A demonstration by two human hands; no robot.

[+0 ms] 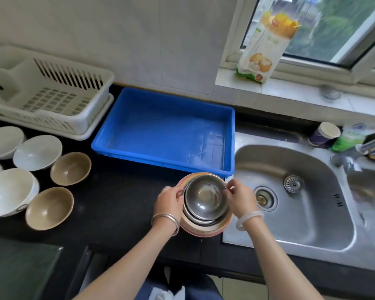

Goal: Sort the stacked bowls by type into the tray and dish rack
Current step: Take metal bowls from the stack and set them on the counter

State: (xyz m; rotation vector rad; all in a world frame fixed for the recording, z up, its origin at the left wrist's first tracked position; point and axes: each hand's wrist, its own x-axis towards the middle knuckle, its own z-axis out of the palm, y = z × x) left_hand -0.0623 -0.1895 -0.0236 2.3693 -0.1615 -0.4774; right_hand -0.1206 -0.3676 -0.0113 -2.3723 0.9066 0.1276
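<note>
Bowl sorting, head view. The blue tray (165, 126) lies on the black counter (117, 202) and serves as the reference. Just in front of the tray's near right corner stands the stack of bowls (204, 231), with steel bowls nested inside a patterned outer bowl. The left hand (168, 201) pinches the left rim of the top steel bowl (206, 200), and the right hand (239, 199) pinches its right rim, fingers curled over the edge. Whether this bowl is raised clear of the one beneath cannot be told. The white dish rack (48, 92) sits just to the left of the tray, near its far left corner. Further left of the tray and nearer the person, white bowls (37, 152) and two tan bowls (70, 168) rest upright on the counter. The steel sink (290, 213) lies immediately right of the tray.
</note>
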